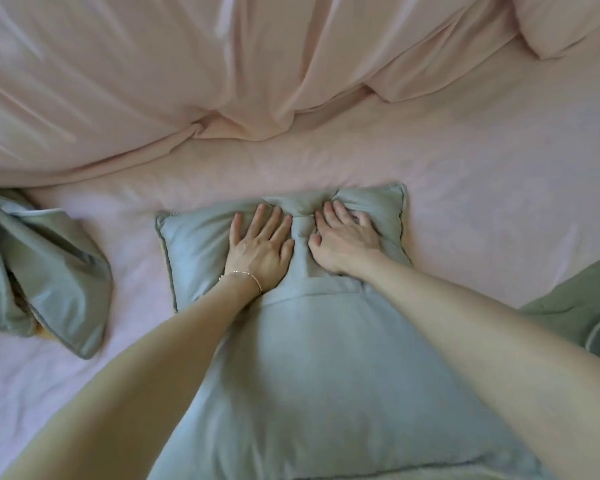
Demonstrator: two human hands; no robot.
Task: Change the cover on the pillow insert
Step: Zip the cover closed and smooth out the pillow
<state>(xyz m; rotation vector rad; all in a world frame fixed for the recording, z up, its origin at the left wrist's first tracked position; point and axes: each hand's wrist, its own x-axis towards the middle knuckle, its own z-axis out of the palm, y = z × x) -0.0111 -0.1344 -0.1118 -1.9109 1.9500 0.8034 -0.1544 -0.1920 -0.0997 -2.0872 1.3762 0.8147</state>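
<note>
Rumpled pink duvet (153, 81) on pink sheet (465, 202); pink pillow (568, 22) top right.

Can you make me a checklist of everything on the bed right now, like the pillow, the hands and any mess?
Surface: pink bed sheet, wrinkled.
Job's things: grey-green pillow lies on the sheet; a loose grey-green cover lies crumpled to its left, apart from it.
Clutter: bunched pink duvet behind; pink pillow at the far right corner.
Grippers: left hand and right hand press flat on the pillow's far end.
Cables: nothing seen.
Surroundings: green fabric at the right edge, unclear what.
</note>
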